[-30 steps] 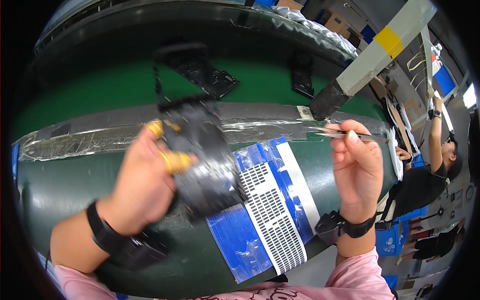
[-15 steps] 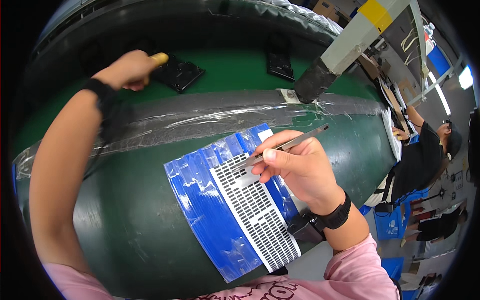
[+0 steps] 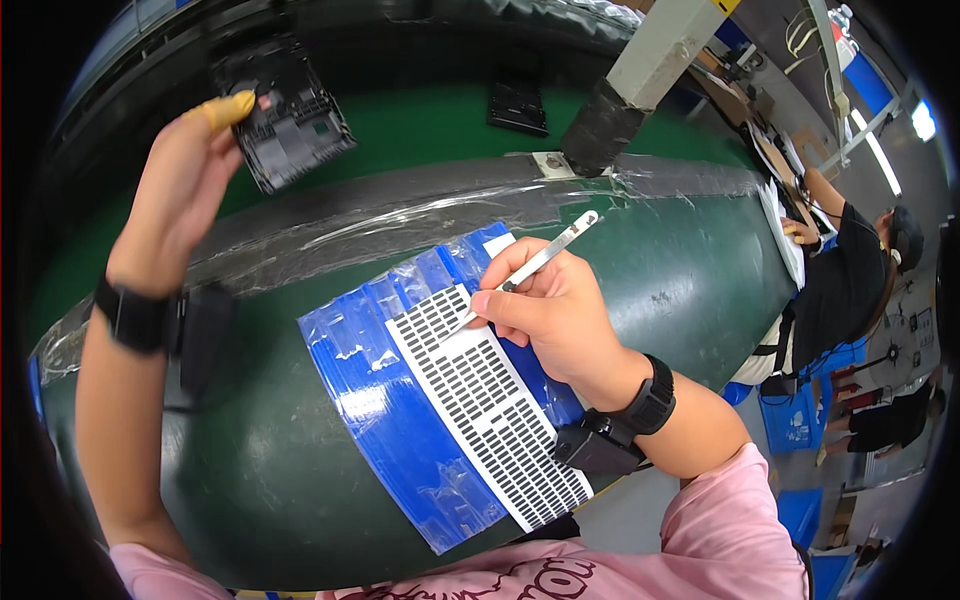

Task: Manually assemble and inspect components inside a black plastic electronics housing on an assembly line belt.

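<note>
My left hand grips a black plastic housing by its left edge, thumb on its inner side, and holds it tilted above the far green strip. A yellow cover sits on a fingertip. In my right hand is a pair of metal tweezers, pinched between thumb and fingers. The tips point down at a white sheet of small black rectangular stickers, close to its bare patch; whether they touch cannot be told. Beneath the sheet lies a blue corrugated board wrapped in clear tape.
Another black housing lies on the far green strip. A grey post with a black-wrapped foot stands behind a taped dark ledge. At the right a co-worker in black works beside white material.
My left hand has picked up the black housing from the green strip and turned its inner side into view. My right hand has shifted slightly left, with the tweezers now more upright.
</note>
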The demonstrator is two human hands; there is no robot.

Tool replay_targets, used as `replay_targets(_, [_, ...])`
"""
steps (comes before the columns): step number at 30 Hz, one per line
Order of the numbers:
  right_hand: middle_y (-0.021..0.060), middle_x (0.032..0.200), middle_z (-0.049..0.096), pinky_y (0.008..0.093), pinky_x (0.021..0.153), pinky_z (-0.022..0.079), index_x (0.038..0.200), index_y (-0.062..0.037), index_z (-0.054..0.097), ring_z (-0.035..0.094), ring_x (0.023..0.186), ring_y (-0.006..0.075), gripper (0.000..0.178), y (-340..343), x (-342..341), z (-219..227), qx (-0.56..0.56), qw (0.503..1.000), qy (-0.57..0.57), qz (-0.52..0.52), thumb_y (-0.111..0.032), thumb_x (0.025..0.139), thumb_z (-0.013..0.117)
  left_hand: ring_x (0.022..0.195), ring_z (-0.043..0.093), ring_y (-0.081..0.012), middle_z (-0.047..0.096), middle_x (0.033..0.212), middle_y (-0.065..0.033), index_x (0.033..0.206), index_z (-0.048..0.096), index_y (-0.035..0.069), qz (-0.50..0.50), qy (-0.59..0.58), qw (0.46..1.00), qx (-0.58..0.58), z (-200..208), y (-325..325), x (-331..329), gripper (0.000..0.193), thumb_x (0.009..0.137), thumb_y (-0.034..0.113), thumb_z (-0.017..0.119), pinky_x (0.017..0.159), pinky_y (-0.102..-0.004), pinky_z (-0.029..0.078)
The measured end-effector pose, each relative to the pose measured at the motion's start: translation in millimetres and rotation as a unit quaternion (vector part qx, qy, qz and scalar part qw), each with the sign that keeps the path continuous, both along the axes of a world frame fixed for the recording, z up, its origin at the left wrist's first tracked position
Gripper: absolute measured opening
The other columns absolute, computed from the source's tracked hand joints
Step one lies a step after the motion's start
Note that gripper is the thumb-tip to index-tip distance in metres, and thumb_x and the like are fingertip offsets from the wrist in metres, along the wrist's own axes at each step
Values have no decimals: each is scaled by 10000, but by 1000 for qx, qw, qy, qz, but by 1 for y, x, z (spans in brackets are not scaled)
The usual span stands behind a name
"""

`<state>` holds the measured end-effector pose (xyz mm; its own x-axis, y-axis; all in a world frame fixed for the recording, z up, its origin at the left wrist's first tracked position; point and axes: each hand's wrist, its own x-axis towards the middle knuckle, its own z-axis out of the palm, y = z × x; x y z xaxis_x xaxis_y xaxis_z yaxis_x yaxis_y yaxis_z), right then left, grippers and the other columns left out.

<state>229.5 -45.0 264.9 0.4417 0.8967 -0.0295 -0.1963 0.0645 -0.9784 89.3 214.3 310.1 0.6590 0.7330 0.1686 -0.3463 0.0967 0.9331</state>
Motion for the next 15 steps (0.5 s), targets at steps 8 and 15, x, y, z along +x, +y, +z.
replay_targets(8, [77, 714, 564, 217, 565, 490, 795, 24, 499, 595, 632, 129, 115, 5, -3, 3, -26, 1000, -15, 0, 68, 721, 576, 957, 526, -175, 526, 1052, -99, 1098, 436, -16, -56, -21, 989, -137, -7, -88, -39, 262, 890, 138, 397, 833, -310, 445])
replay_targets(15, [77, 662, 598, 156, 415, 297, 829, -14, 520, 489, 516, 40, 135, -2, -5, 7, 13, 999, 31, 6, 40, 725, 588, 936, 522, -168, 507, 1022, -74, 1151, 369, 50, -71, -18, 981, -178, -24, -103, -37, 279, 890, 145, 400, 783, -354, 474])
